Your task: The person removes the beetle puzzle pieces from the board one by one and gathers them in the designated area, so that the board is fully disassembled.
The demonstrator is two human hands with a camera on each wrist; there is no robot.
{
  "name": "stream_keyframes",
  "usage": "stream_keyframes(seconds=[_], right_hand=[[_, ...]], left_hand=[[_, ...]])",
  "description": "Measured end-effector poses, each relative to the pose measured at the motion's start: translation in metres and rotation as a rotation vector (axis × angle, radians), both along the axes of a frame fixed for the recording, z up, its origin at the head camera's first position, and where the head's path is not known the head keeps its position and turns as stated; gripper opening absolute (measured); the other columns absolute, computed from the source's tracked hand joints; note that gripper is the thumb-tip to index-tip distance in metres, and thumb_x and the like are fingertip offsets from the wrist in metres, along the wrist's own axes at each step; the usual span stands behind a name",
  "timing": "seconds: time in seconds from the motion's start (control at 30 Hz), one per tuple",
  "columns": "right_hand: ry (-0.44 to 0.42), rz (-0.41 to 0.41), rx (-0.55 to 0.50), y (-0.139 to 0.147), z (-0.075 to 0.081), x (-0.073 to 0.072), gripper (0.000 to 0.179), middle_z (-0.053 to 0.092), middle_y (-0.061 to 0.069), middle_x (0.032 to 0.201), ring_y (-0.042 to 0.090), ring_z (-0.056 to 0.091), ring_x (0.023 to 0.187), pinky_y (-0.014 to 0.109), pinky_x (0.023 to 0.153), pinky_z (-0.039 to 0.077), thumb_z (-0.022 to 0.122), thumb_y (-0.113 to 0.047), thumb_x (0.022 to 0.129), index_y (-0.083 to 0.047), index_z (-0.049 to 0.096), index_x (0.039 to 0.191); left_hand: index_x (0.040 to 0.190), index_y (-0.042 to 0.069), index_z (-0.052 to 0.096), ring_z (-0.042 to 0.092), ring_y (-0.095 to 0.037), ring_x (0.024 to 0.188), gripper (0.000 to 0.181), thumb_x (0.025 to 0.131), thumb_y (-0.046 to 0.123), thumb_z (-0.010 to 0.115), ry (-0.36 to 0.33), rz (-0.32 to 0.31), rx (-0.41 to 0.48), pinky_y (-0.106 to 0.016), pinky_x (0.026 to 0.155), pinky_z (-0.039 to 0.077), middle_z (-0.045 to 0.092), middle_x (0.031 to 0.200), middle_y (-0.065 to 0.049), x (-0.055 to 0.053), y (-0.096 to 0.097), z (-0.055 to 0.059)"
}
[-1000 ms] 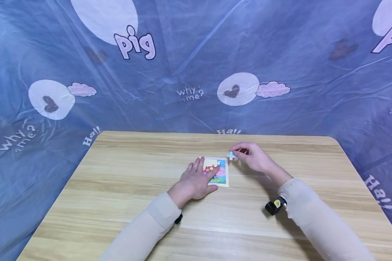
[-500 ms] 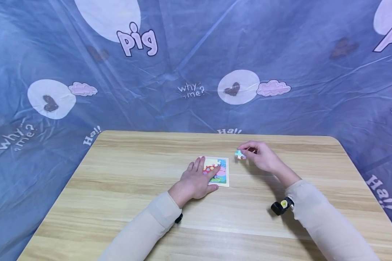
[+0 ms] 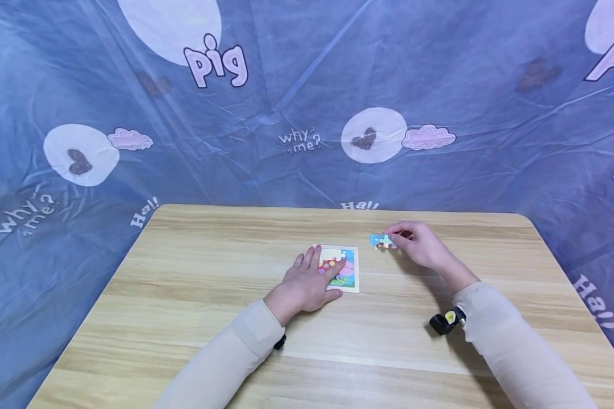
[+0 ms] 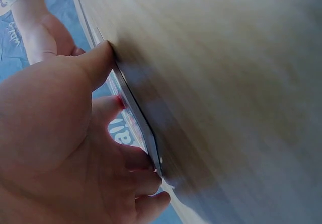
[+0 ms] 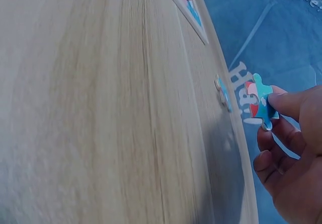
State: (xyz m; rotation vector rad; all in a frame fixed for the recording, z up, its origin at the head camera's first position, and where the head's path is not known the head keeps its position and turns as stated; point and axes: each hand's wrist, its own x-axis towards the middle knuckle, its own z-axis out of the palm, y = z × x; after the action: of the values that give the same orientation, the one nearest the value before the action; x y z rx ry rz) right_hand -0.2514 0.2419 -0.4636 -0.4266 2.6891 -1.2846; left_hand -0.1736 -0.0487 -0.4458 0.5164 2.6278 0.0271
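Note:
A small framed jigsaw puzzle (image 3: 357,275) with a colourful cartoon picture lies mid-table, a pale area showing at its upper left. My left hand (image 3: 307,284) rests on its left part, fingers spread and thumb at its near edge; in the left wrist view, the left hand (image 4: 65,143) spans the puzzle's edge. Right of the puzzle, my right hand (image 3: 418,243) pinches a jigsaw piece (image 5: 264,102), light blue with some red, between thumb and fingers. Another blue jigsaw piece (image 5: 223,94) lies on the table beside the held one.
The wooden table (image 3: 184,272) has its far edge beyond both hands, with a blue printed cloth (image 3: 266,159) hanging behind it. A black wrist camera (image 3: 442,324) sits below the right sleeve.
My right hand has moved right, away from the puzzle's far right corner, still pinching a piece. The loose piece has come into sight to its left. My left hand has stayed put.

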Motion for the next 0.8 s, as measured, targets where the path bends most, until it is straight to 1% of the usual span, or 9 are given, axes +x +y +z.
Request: stream_keyframes(seconds=[0.13,0.33,0.43,0.53,0.6,0.8], right_hand=[[-0.005,-0.001,0.014,0.005,-0.001,-0.003,0.025,0.076,0.02,0.111,0.022,0.064,0.088,0.024,0.07,0.052,0.063,-0.008,0.107,0.002,0.074,0.127],[-0.025,-0.011,0.036,0.011,-0.005,-0.009,0.024,0.075,0.018,0.103,0.017,0.061,0.084,0.023,0.068,0.05,0.063,-0.008,0.108,0.003,0.075,0.125],[-0.014,-0.016,0.053,0.012,-0.009,-0.012,0.024,0.075,0.02,0.105,0.015,0.06,0.084,0.024,0.07,0.049,0.062,-0.007,0.108,0.005,0.075,0.123],[0.002,-0.024,0.082,0.012,-0.011,-0.014,0.023,0.077,0.02,0.108,0.015,0.061,0.085,0.024,0.074,0.048,0.062,-0.008,0.108,0.004,0.076,0.122],[0.009,-0.029,0.096,0.012,-0.013,-0.015,0.023,0.077,0.019,0.107,0.016,0.062,0.086,0.024,0.076,0.048,0.062,-0.009,0.108,0.003,0.077,0.121],[0.024,-0.036,0.102,0.009,-0.014,-0.017,0.022,0.078,0.019,0.103,0.015,0.062,0.084,0.023,0.074,0.047,0.063,-0.007,0.107,0.005,0.077,0.119]], left_hand=[[0.173,0.043,0.019,0.005,-0.035,0.171,0.071,0.11,0.061,0.048,-0.003,0.002,-0.001,-0.049,0.139,0.013,0.005,0.182,-0.021,0.0,0.001,0.002],[0.173,0.043,0.018,0.005,-0.035,0.171,0.071,0.111,0.06,0.047,-0.013,0.004,-0.008,-0.048,0.139,0.012,0.004,0.182,-0.021,-0.001,0.002,0.002],[0.173,0.043,0.017,0.003,-0.035,0.171,0.071,0.111,0.06,0.046,-0.02,0.004,-0.011,-0.049,0.139,0.01,0.003,0.182,-0.021,-0.001,0.002,0.002],[0.173,0.043,0.017,0.003,-0.036,0.171,0.071,0.111,0.061,0.046,-0.021,0.002,-0.015,-0.049,0.139,0.01,0.002,0.182,-0.021,-0.001,0.002,0.002],[0.173,0.043,0.016,0.002,-0.036,0.171,0.071,0.111,0.061,0.045,-0.016,-0.001,-0.019,-0.049,0.139,0.009,0.002,0.182,-0.022,-0.002,0.002,0.002],[0.173,0.043,0.016,0.003,-0.036,0.171,0.071,0.111,0.062,0.044,-0.006,-0.01,-0.027,-0.049,0.139,0.01,0.003,0.182,-0.023,-0.002,0.002,0.002]])
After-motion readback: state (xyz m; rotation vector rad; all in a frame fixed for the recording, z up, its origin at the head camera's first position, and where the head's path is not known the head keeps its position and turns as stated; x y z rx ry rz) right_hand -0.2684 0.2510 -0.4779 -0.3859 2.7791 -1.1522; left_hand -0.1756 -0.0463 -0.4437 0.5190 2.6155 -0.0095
